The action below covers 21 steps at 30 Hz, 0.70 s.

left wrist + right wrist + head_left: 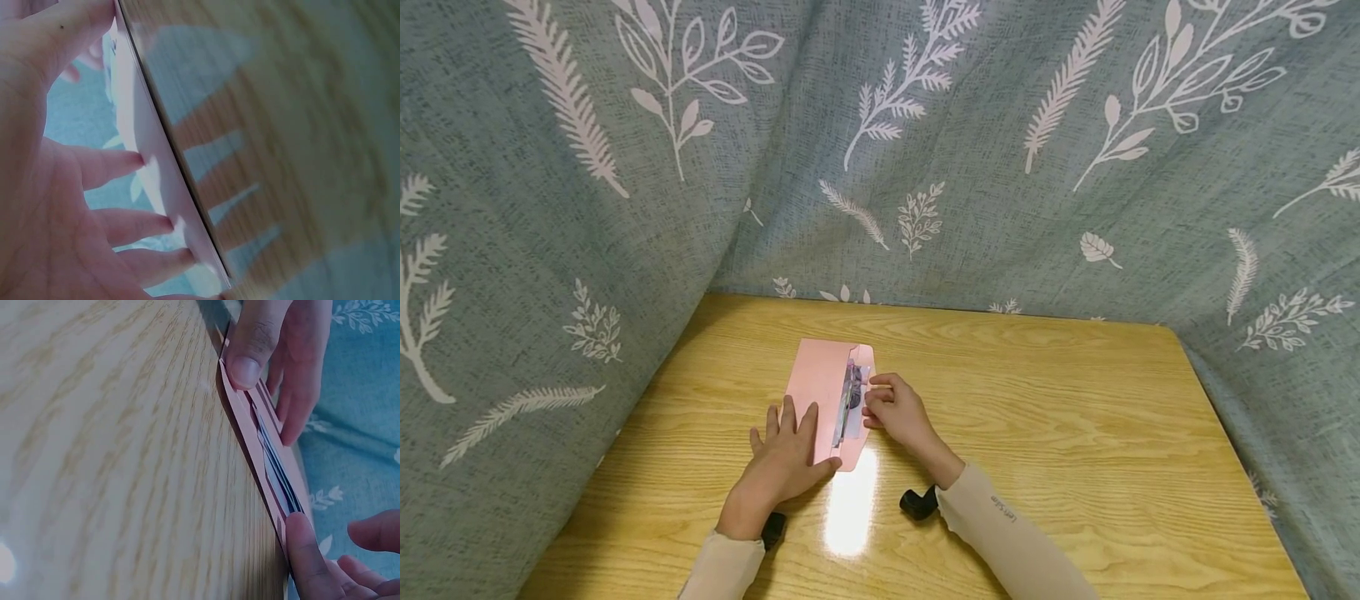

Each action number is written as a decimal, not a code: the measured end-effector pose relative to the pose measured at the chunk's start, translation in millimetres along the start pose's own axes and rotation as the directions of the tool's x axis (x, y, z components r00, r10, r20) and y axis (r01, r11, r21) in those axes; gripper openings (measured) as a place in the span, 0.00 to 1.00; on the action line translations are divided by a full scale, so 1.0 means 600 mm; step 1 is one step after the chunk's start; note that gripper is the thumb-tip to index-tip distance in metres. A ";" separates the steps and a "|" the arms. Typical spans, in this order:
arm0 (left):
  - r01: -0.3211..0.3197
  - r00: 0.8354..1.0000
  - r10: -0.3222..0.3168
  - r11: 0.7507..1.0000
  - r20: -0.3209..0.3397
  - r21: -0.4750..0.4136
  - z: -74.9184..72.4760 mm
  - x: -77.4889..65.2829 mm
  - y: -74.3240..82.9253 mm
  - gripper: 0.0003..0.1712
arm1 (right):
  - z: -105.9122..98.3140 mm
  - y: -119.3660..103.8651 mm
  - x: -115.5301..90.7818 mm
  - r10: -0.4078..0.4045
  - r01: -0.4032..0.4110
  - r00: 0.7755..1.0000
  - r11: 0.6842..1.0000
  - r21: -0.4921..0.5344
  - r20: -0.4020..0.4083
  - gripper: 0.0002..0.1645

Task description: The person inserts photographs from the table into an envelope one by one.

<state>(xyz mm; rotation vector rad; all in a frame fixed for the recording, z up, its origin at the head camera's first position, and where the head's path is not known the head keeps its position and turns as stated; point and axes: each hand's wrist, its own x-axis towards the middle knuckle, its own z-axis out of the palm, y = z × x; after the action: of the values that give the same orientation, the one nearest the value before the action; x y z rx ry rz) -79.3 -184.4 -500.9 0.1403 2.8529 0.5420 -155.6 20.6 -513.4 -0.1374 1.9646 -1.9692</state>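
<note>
A pink envelope [820, 367] lies on the wooden table with its flap spread out to the right. Several printed cards or pictures [853, 390] show in its opening, their edges stacked in the right wrist view. My left hand [785, 460] rests on the envelope's lower left part, fingers spread, the thumb near the bottom corner of the opening. On the other side, my right hand [904, 419] is over the flap with its fingers bent lightly. One fingertip [301, 528] of it touches at the card edges, while another finger stands apart in the air.
The glossy wooden table [1037, 400] stretches out to the right of the envelope. Grey-green curtains [880, 208] with white leaf prints hang behind it and at both sides. A black wrist camera [919, 503] sits beneath the right forearm.
</note>
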 end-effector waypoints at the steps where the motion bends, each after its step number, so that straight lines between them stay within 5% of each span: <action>1: 0.002 1.000 -0.002 1.000 0.002 0.000 0.000 0.000 0.000 0.56 | 0.002 -0.005 -0.002 0.002 -0.002 1.000 1.000 -0.001 0.003 0.23; 21: -0.009 1.000 0.009 1.000 -0.011 0.002 -0.001 -0.001 0.000 0.56 | 0.029 0.000 0.009 -0.020 0.020 1.000 1.000 0.006 -0.002 0.22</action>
<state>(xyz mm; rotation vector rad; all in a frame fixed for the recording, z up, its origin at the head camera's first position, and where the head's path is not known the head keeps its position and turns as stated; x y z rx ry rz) -79.0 -184.4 -500.5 0.1507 2.8645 0.5433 -155.1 2.3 -514.0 -0.1539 1.9655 -1.9887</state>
